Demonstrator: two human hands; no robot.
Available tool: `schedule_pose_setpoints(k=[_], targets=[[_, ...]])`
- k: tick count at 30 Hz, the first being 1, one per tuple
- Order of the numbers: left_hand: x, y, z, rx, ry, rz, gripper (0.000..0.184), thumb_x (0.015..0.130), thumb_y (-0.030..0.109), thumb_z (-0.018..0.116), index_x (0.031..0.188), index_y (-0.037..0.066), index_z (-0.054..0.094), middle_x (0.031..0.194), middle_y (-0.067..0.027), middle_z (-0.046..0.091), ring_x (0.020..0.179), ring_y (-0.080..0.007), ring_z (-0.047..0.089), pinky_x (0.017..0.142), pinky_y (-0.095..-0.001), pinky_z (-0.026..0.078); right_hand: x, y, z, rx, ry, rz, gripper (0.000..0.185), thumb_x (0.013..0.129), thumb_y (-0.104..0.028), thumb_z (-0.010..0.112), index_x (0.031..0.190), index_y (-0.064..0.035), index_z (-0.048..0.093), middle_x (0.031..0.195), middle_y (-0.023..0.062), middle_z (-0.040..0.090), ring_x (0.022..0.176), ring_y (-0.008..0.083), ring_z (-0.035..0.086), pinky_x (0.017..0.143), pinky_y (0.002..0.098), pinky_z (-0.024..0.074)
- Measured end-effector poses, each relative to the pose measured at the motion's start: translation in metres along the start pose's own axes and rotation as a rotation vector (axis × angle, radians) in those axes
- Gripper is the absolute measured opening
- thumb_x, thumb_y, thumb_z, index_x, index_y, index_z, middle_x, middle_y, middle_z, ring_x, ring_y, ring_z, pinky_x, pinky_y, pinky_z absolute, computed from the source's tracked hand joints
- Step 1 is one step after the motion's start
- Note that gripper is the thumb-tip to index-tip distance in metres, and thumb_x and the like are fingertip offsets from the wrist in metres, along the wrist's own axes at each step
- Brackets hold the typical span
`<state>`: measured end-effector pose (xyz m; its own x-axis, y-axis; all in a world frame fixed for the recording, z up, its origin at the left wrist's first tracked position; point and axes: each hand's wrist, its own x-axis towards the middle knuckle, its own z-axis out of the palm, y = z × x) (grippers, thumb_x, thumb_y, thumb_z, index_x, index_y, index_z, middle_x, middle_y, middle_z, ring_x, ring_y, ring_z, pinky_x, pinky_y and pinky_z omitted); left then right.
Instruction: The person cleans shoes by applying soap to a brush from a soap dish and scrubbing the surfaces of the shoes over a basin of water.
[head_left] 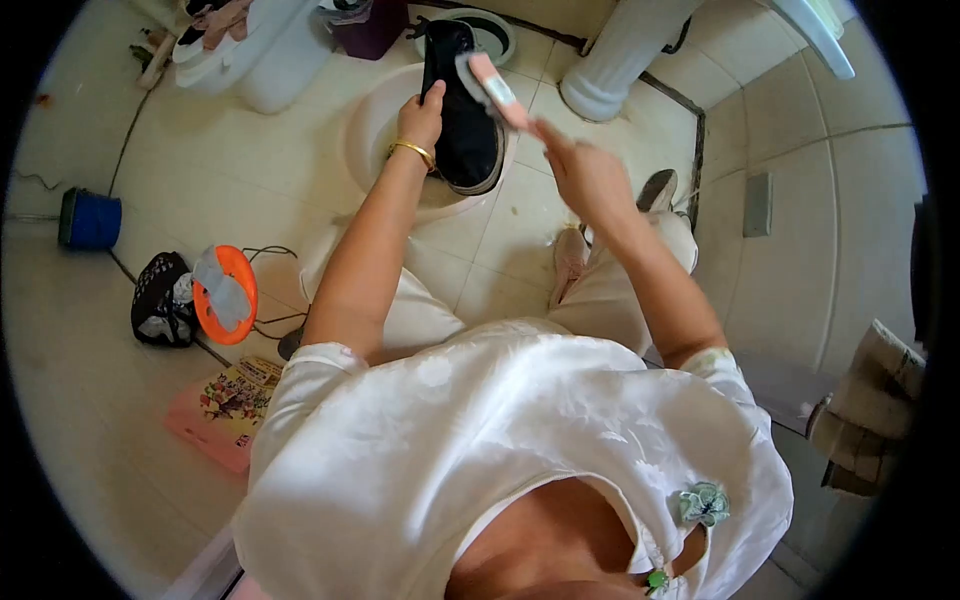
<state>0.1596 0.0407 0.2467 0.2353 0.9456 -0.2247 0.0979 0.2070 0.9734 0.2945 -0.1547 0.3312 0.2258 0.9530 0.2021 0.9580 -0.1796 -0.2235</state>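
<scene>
My left hand (422, 122) grips a black shoe (466, 130) along its left side, and a gold bracelet circles that wrist. The shoe is held above a pale round basin (372, 130), its light sole edge showing at the near end. In my right hand (585, 172) is the handle of a pink scrubbing brush (498, 92). The brush head lies at the shoe's right upper side; its bristles look blurred, and whether they touch the shoe is hard to tell.
Behind the basin are a white round bowl (506, 38) and a purple bin (370, 30). A white pedestal (612, 75) stands to the right. On the left are a blue container (90, 220), an orange round item (226, 294), a black bag (162, 300) and a pink package (225, 415).
</scene>
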Motion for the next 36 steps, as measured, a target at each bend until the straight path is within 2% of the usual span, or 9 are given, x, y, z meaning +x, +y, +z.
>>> schedule_pose_setpoints(k=[6, 9, 13, 19, 23, 25, 29, 32, 36], targets=[[-0.017, 0.005, 0.007, -0.124, -0.197, -0.059, 0.057, 0.082, 0.042, 0.058, 0.106, -0.01, 0.055, 0.098, -0.0139, 0.06, 0.087, -0.0209, 0.056, 0.079, -0.0307, 0.044, 0.016, 0.009, 0.004, -0.001, 0.056, 0.138, 0.039, 0.084, -0.02, 0.053, 0.123, -0.0199, 0.051, 0.068, 0.018, 0.059, 0.063, 0.033, 0.06, 0.054, 0.0424, 0.0451], [-0.003, -0.005, 0.007, -0.185, -0.218, -0.021, 0.057, 0.083, 0.042, 0.057, 0.107, -0.01, 0.054, 0.1, -0.0131, 0.06, 0.088, -0.0198, 0.056, 0.08, -0.0295, 0.044, 0.053, 0.04, 0.04, 0.324, 0.324, 0.074, 0.036, 0.085, -0.023, 0.057, 0.119, -0.0122, 0.053, 0.064, 0.011, 0.059, 0.053, 0.0247, 0.057, 0.048, 0.036, 0.0424], [-0.002, -0.001, 0.002, -0.156, -0.162, 0.004, 0.056, 0.083, 0.042, 0.058, 0.106, -0.009, 0.054, 0.098, -0.0125, 0.06, 0.086, -0.0184, 0.056, 0.079, -0.0276, 0.044, 0.059, 0.035, 0.02, 1.329, -0.033, 0.558, 0.035, 0.084, -0.03, 0.062, 0.104, -0.0014, 0.054, 0.06, -0.0042, 0.038, 0.044, 0.0051, 0.033, 0.038, 0.0205, 0.0247], [-0.022, 0.004, 0.011, -0.006, -0.155, 0.158, 0.044, 0.084, 0.038, 0.059, 0.092, -0.005, 0.057, 0.084, -0.0081, 0.059, 0.076, -0.0159, 0.053, 0.071, -0.0282, 0.043, 0.09, 0.018, 0.034, 1.419, 0.085, 0.494, 0.022, 0.08, -0.017, 0.065, 0.082, -0.0033, 0.048, 0.06, 0.0017, 0.046, 0.041, 0.0105, 0.043, 0.036, 0.0237, 0.0299], [-0.032, 0.011, 0.013, 0.156, -0.19, 0.337, 0.04, 0.084, 0.037, 0.059, 0.086, -0.003, 0.056, 0.078, -0.006, 0.057, 0.071, -0.0139, 0.05, 0.067, -0.0277, 0.042, 0.117, 0.019, 0.045, 1.713, -0.052, 0.501, 0.022, 0.079, -0.007, 0.064, 0.085, -0.0039, 0.044, 0.059, 0.0036, 0.047, 0.042, 0.0125, 0.046, 0.033, 0.0252, 0.031], [-0.018, -0.001, 0.011, 0.133, -0.298, 0.401, 0.043, 0.084, 0.041, 0.058, 0.095, -0.001, 0.056, 0.085, -0.0062, 0.057, 0.073, -0.0134, 0.052, 0.069, -0.0273, 0.044, 0.118, 0.016, 0.046, 1.649, -0.026, 0.49, 0.021, 0.079, -0.008, 0.064, 0.083, -0.006, 0.043, 0.059, 0.0017, 0.046, 0.04, 0.0113, 0.044, 0.032, 0.0234, 0.0291], [-0.023, 0.021, -0.007, -0.578, -0.632, 0.091, 0.06, 0.08, 0.057, 0.054, 0.116, 0.01, 0.051, 0.106, -0.0038, 0.056, 0.093, -0.0154, 0.056, 0.079, -0.034, 0.048, 0.11, 0.011, 0.05, 1.49, -0.061, 0.403, 0.022, 0.079, -0.007, 0.064, 0.085, -0.0055, 0.043, 0.064, 0.0032, 0.047, 0.045, 0.0111, 0.046, 0.037, 0.0236, 0.0349], [-0.014, 0.033, -0.021, -0.684, -0.808, -0.111, 0.061, 0.078, 0.059, 0.055, 0.116, 0.011, 0.051, 0.11, -0.0042, 0.057, 0.102, -0.016, 0.054, 0.08, -0.0364, 0.047, 0.102, 0.006, 0.051, 1.364, -0.164, 0.269, 0.021, 0.079, -0.008, 0.064, 0.085, -0.0068, 0.044, 0.061, 0.001, 0.045, 0.044, 0.0094, 0.045, 0.036, 0.0234, 0.0336], [-0.024, 0.038, -0.014, -0.233, -0.578, -0.086, 0.043, 0.078, 0.033, 0.068, 0.111, 0.009, 0.054, 0.097, -0.005, 0.062, 0.088, -0.0186, 0.061, 0.068, -0.0381, 0.051, 0.099, 0.001, 0.057, 1.224, -0.174, 0.167, 0.021, 0.08, -0.01, 0.063, 0.089, -0.0053, 0.046, 0.063, 0.0007, 0.046, 0.046, 0.0088, 0.045, 0.041, 0.0223, 0.037]])
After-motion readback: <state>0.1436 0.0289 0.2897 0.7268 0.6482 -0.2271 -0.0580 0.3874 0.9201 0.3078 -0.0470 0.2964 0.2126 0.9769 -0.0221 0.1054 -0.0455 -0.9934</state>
